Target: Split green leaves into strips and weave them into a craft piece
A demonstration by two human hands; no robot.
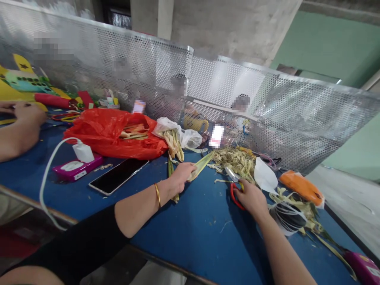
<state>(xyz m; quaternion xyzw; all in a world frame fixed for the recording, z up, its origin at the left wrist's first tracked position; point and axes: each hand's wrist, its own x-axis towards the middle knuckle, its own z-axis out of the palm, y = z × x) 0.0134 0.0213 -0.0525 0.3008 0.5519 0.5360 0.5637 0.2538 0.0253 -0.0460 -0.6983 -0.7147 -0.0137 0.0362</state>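
In the head view, the left hand [183, 176] pinches a pale green leaf strip [203, 164] between its fingers over the blue tabletop [196, 221], its far end by a heap of shredded strips [236, 160]. The right hand's [252, 198] fingers grip red-handled scissors [232, 185] near that heap. A phone [118, 177] lies below a red plastic bag [101, 132].

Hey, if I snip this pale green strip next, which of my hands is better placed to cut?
Probably your right hand: it holds the red-handled scissors, close to the pale green strip. Your left hand is busy holding the strip itself.
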